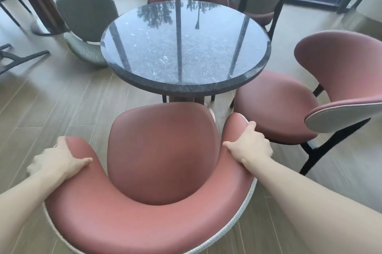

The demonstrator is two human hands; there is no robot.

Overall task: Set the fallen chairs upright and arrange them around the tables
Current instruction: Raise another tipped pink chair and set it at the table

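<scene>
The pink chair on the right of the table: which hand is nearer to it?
Right. The right hand grips the near chair's right backrest tip, beside the right-side pink chair's seat; the left hand grips the opposite tip.

two bare arms and two hands, left hand (pixel 60 158) and right hand (pixel 251 146); no sleeves, rings or watch show.

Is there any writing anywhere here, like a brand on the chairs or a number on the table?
None that can be read.
The round table shows only reflections and marble flecks.
The pink chair that the left hand and the right hand grip carries no label or tag.
The other chairs look plain too.
</scene>
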